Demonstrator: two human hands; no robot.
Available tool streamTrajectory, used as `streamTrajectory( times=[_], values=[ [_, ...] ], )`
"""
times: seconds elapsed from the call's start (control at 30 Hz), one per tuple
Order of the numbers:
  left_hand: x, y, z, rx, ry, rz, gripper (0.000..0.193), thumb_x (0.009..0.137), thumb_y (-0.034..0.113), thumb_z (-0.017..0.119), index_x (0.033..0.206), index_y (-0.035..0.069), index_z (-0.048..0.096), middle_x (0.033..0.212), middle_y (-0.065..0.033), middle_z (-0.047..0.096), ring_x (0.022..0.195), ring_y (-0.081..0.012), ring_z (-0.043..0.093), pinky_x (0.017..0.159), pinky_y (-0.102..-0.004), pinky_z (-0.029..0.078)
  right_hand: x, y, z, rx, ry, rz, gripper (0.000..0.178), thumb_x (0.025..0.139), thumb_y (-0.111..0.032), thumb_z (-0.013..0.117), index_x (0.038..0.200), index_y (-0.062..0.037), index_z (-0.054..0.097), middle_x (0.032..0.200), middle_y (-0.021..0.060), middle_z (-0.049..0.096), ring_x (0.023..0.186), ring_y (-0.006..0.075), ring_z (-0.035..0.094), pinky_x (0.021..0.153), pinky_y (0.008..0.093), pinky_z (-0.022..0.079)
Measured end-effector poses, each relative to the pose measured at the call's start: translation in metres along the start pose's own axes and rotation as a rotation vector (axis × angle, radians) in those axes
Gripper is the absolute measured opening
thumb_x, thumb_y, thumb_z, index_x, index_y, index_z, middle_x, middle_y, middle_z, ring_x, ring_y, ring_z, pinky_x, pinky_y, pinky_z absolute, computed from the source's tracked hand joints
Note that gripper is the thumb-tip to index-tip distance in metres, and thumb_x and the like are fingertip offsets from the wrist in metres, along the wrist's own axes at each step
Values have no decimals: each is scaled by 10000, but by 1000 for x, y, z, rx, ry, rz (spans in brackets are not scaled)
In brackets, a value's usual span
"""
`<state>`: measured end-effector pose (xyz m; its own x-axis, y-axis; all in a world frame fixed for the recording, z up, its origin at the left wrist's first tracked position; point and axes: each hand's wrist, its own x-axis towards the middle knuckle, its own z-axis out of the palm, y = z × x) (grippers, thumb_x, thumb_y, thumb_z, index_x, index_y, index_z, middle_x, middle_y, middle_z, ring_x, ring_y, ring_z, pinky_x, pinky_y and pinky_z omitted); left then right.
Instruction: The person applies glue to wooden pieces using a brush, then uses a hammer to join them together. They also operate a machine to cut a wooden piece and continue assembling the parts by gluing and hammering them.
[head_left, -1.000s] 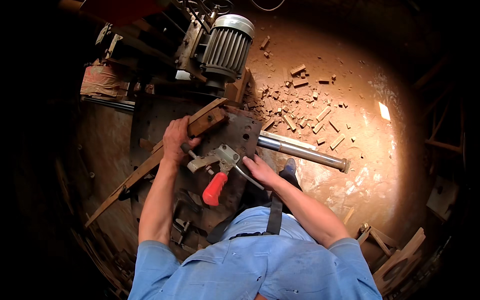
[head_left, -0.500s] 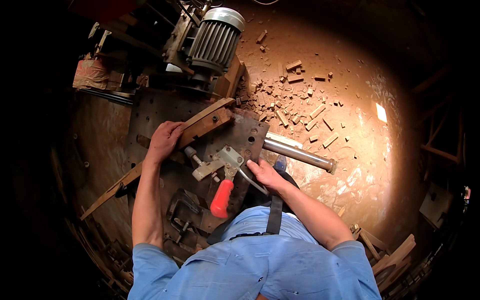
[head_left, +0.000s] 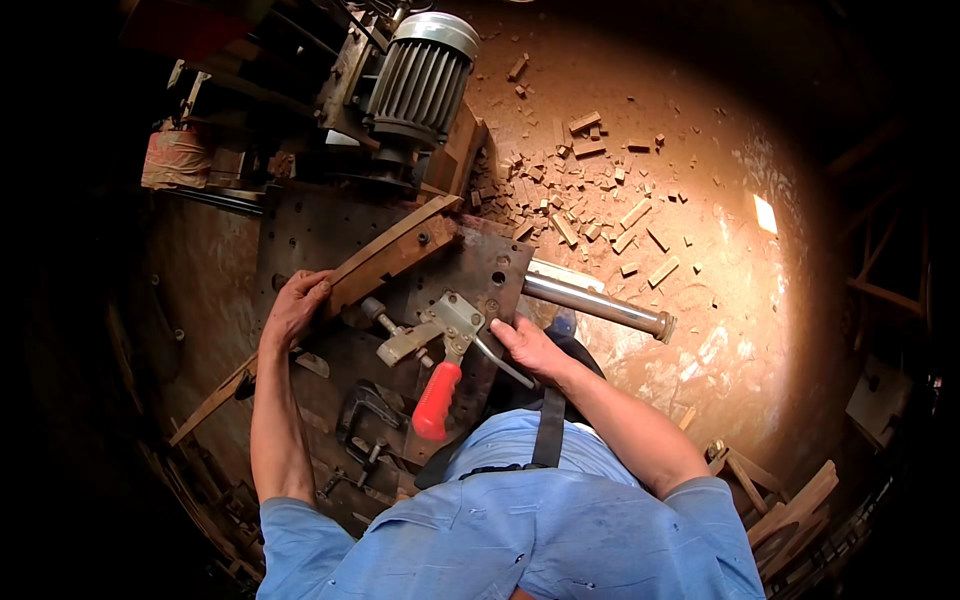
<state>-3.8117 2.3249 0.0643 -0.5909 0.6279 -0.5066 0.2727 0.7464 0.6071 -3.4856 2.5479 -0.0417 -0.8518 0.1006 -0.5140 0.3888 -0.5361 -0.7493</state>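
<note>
left hand (head_left: 297, 306) closed on the strip (head_left: 399, 229), which lies slantwise across the table (head_left: 330, 216) along the far-left side of the block (head_left: 388, 263), presumably held there for alignment; right hand (head_left: 530, 350) thumbs the table's right edge near the clamp (head_left: 455, 317), probably bracing, hidden fingers making its grip impossible to tell.

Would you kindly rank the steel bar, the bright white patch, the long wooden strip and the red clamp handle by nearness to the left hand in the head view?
Nearest to the left hand first:
1. Long wooden strip: right at the hand.
2. Red clamp handle: to its lower right.
3. Steel bar: farther right.
4. Bright white patch: far right.
</note>
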Motion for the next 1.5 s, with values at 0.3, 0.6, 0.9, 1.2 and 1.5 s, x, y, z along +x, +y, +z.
streamTrajectory(
  times=[0.3, 0.6, 0.9, 1.2, 1.5],
  values=[
    [0, 4, -1, 4, -16, -11, 357, 938, 261, 613, 1187, 6, 636, 920, -26, 554, 928, -129, 514, 865, -258, 404, 0, 2, 0, 28, 6, -2, 546, 963, -412, 507, 1284, 28, 472, 1204, 132, 583, 1101, 211, 530, 970, 333, 406],
    [8, 73, 45, 546, 216, 304, 751, 777, 350, 729, 1389, 36, 427, 1162, -134, 565, 1051, -311, 535, 880, -385, 448, -1, -5, 0, -8, -6, 22, 539, 972, -402, 493, 1305, 21, 458, 1234, 125, 569, 1125, 206, 514, 984, 334, 397],
    [26, 82, 76, 722, 384, 580, 719, 626, 275, 772, 1244, 25, 503, 1000, -101, 579, 878, -292, 553, 767, -391, 460, 1, -3, -2, -12, -28, -19, 516, 979, -382, 480, 1304, 18, 458, 1228, 131, 576, 1129, 213, 516, 995, 333, 389],
    [24, 84, 73, 713, 364, 532, 717, 600, 238, 795, 1220, 14, 514, 1036, -141, 598, 927, -335, 566, 820, -408, 475, 2, -5, 1, 30, -33, -23, 462, 979, -306, 502, 1302, 22, 458, 1238, 125, 569, 1143, 206, 505, 1002, 327, 383],
    [19, 90, 70, 753, 373, 519, 703, 608, 248, 793, 1211, 15, 516, 1035, -143, 595, 938, -340, 568, 819, -411, 478, 6, -3, 4, 20, -23, -79, 445, 978, -301, 501, 1289, 17, 477, 1227, 124, 575, 1134, 205, 510, 996, 321, 384]
  ],
)
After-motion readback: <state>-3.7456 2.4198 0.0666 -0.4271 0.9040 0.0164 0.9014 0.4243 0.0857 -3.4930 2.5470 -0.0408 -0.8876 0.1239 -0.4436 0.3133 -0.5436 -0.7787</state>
